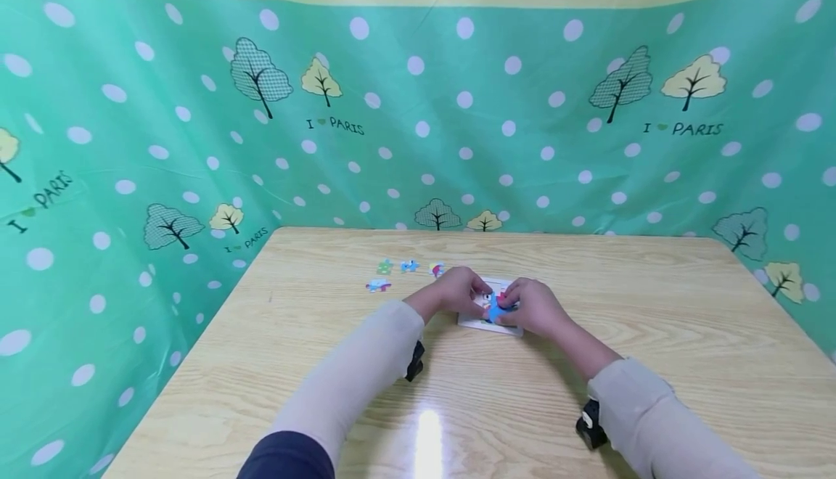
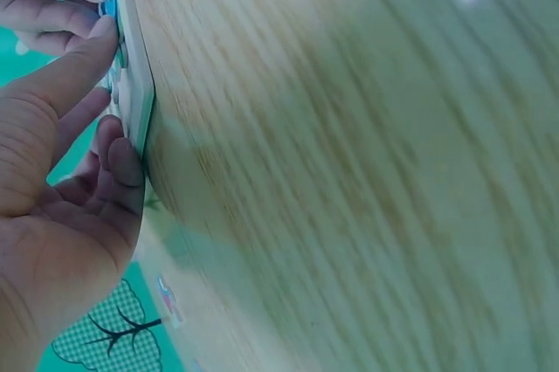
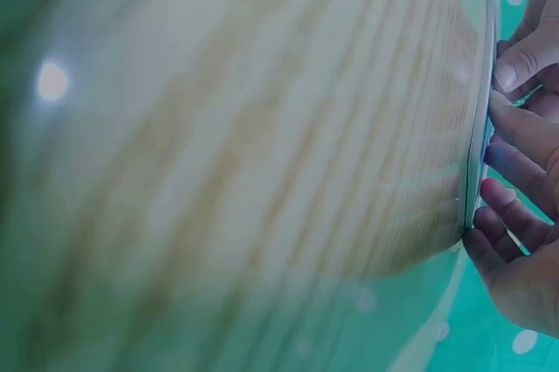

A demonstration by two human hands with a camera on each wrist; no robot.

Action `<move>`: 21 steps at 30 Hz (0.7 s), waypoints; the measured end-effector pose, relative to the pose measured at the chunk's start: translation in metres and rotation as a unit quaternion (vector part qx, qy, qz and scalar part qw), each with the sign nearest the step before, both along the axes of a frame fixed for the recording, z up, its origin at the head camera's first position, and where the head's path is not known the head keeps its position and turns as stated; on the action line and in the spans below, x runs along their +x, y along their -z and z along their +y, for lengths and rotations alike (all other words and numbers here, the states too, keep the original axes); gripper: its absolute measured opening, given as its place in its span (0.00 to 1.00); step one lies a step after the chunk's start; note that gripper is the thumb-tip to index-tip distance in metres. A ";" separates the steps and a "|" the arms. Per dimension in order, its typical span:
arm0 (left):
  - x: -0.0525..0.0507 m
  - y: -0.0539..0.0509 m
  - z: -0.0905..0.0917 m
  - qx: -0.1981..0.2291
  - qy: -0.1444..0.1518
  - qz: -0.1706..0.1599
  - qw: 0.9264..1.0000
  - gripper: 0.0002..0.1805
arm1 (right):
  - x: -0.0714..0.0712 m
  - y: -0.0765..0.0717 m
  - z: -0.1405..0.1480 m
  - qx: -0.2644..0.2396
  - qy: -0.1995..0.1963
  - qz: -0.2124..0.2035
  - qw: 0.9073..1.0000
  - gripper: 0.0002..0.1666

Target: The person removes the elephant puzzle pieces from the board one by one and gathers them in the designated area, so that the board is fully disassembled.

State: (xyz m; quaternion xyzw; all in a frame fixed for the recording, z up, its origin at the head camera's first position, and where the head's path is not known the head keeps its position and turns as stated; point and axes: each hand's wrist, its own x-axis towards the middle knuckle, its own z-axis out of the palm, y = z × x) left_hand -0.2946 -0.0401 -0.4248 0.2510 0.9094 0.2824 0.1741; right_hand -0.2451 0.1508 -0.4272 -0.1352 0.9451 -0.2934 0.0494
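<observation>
A puzzle board with a pale frame (image 1: 483, 325) lies on the table under both hands. The left hand (image 1: 457, 292) is at its left side, its thumb touching the edge of a blue puzzle piece (image 1: 494, 310) and its other fingers against the board (image 2: 140, 97). From the right, the right hand (image 1: 537, 308) pinches that blue piece between thumb and fingers, beside a red patch. In the right wrist view the right hand (image 3: 524, 232) has its fingertips along the board's edge. Fingers hide much of the picture.
Loose puzzle pieces lie left of the board: a green one (image 1: 384, 267), a blue one (image 1: 409, 265), a multicoloured one (image 1: 378, 285) and one with yellow and red (image 1: 436, 269). A green dotted curtain (image 1: 418, 101) hangs behind the wooden table (image 1: 313, 348).
</observation>
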 end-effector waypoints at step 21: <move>0.003 -0.003 0.008 -0.020 -0.019 -0.008 1.000 0.28 | 0.000 0.001 0.002 -0.016 0.002 -0.005 1.000 0.15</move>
